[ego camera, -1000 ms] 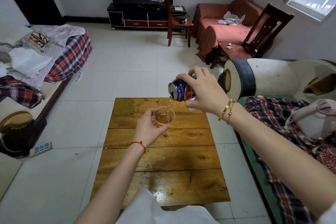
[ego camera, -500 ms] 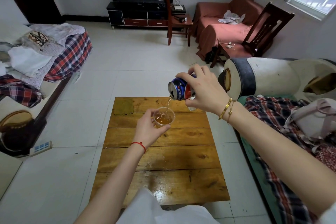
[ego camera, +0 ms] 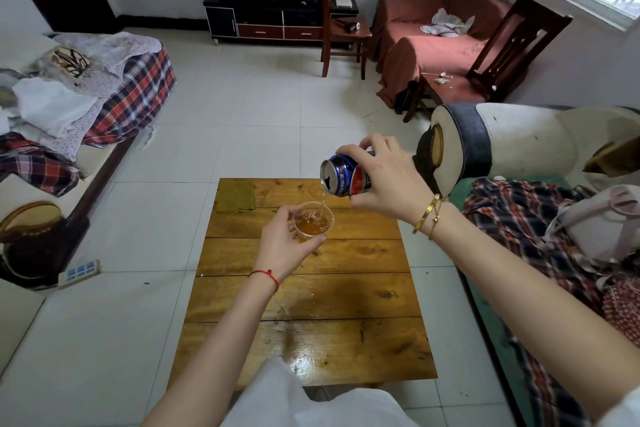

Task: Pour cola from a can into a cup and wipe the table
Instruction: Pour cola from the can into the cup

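Observation:
My right hand [ego camera: 384, 180] grips a blue and red cola can [ego camera: 341, 177], tipped on its side with the opening facing left and down. A thin stream of cola falls from it into a clear plastic cup [ego camera: 313, 222], which my left hand [ego camera: 282, 246] holds from the left side above the wooden table [ego camera: 311, 295]. The cup holds amber liquid to about half its height. A greenish-brown cloth [ego camera: 235, 196] lies flat at the table's far left corner. Small wet drops and a glossy patch show on the table's near boards.
A sofa with plaid clothes and a pale bag [ego camera: 595, 225] stands close on the right. A low bed piled with clothes [ego camera: 86, 97] lies to the left. A power strip [ego camera: 81, 270] lies on the tiled floor at left. Wooden chairs and a TV cabinet stand farther back.
The pour goes on with both hands almost still. The liquid level in the cup has risen slightly.

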